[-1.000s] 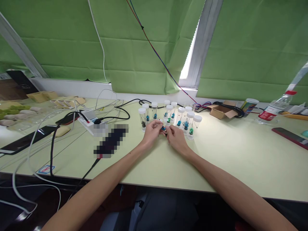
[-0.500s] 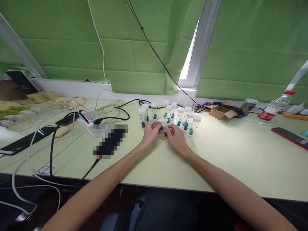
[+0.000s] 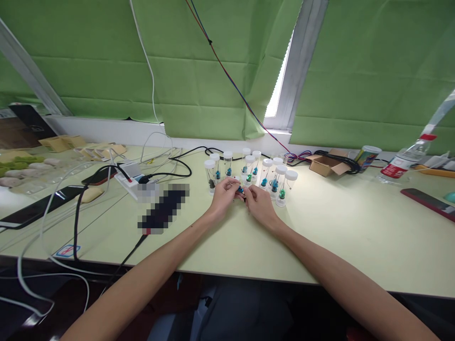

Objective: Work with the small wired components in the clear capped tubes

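Note:
My left hand [image 3: 223, 196] and my right hand [image 3: 259, 201] meet over the table, fingers closed on a small blue piece [image 3: 241, 190] with a dark part below it. Fingertips hide much of this piece, so its kind does not show. Just beyond the hands stand several clear tubes with white caps, among them a left one [image 3: 209, 176] and a front right one [image 3: 283, 188]. Inside them are small blue or green pieces on thin metal stems. The front right tube is close to my right hand, not touching it.
To the left lie a phone-like blurred dark object [image 3: 163, 208], a white power strip [image 3: 130, 181] and tangled cables. At the back right are a small cardboard box [image 3: 329, 164], a can [image 3: 368, 157] and a water bottle [image 3: 405, 161]. A dark red flat object [image 3: 428, 203] lies at the right.
The fingers have shifted slightly around the blue piece, with the right fingertips a little closer to the left ones. The tubes and the rest stand as before.

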`<state>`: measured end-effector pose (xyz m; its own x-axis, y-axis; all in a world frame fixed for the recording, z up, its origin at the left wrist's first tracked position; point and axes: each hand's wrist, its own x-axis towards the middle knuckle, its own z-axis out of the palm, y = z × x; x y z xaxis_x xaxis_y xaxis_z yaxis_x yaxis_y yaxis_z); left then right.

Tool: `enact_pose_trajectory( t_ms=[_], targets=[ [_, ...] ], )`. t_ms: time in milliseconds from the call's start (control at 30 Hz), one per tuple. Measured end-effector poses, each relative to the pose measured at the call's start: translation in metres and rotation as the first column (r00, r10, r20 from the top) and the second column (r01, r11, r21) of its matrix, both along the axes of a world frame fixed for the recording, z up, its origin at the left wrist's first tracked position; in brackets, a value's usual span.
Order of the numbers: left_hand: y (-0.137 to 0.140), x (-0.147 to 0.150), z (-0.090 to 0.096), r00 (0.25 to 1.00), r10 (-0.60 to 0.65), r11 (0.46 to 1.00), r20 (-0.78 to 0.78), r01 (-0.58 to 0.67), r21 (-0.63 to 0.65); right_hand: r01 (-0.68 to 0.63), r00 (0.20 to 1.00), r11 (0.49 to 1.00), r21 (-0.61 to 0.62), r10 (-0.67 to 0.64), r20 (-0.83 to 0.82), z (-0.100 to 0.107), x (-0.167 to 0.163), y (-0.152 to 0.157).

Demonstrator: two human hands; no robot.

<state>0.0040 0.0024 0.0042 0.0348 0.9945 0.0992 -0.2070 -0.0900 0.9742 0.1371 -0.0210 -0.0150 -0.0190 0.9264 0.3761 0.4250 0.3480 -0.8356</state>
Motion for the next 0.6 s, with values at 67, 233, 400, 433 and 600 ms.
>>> enact_pose_trajectory(
  t_ms=[67,233,400,433,600],
  targets=[
    [0.0009,-0.0003,-0.0012,1.0,-0.008,1.0,-0.002,0.008,0.006,0.006,1.0,1.0,-0.003,-0.006,0.01,-0.0001,0.0001,0.0002],
    [0.0022,-0.0004,-0.0036,1.0,-0.022,1.0,0.002,0.022,0.013,0.014,0.999,1.0,0.01,-0.015,0.047,-0.0013,0.0008,0.0008],
    [0.0016,-0.0001,-0.0029,1.0,-0.005,1.0,0.0,0.005,0.014,0.034,0.999,0.999,0.014,-0.034,0.028,-0.0016,0.0005,0.0005],
    [0.0015,-0.0001,-0.0028,1.0,0.001,1.0,0.001,-0.001,0.015,0.034,0.999,0.999,0.011,-0.034,0.023,-0.0014,0.0003,0.0003],
    [0.0016,-0.0003,-0.0031,1.0,0.024,1.0,0.005,-0.024,0.019,0.017,1.0,1.0,0.018,-0.017,0.017,-0.002,-0.0005,-0.0003]
  ],
)
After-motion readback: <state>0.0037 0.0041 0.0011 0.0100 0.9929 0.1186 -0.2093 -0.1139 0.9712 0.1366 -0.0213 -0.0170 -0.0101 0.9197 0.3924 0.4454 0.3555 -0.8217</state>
